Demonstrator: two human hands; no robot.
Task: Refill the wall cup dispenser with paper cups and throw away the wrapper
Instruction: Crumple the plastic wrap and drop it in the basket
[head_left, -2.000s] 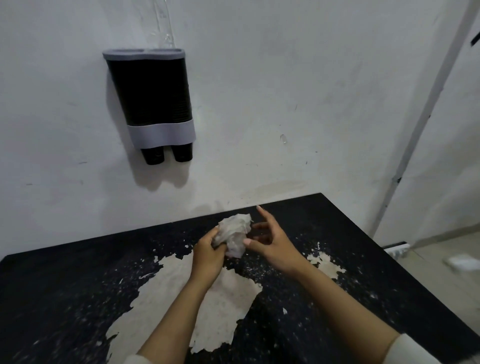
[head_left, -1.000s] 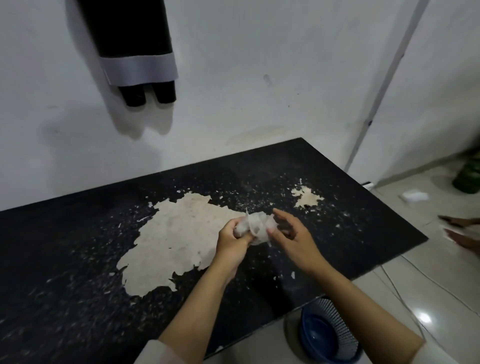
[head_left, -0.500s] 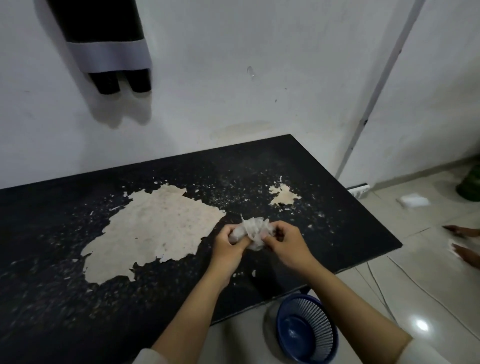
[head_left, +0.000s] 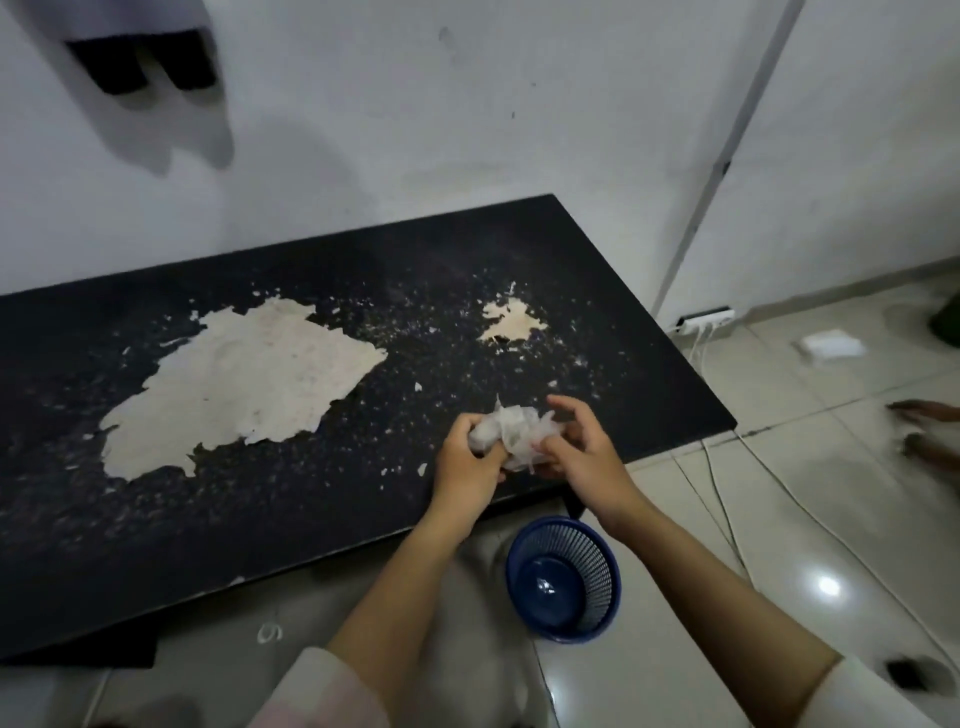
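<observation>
Hands: left hand (head_left: 464, 464) and right hand (head_left: 581, 453) both curl round the crumpled wrapper (head_left: 511, 436).
Wrapper: held above the table (head_left: 363, 457) near edge.
Basket (head_left: 563, 578): blue, on floor below.

Plain utility room: bare white wall (head_left: 519, 104), worn black table (head_left: 363, 519), tiled floor (head_left: 779, 519).

The one camera sits on my head, looking forward and steeply down; it is close over my forearms, takes in the black tabletop (head_left: 363, 467) against the white wall (head_left: 467, 130), and the blue wastebasket (head_left: 563, 577) on the floor below.
</observation>
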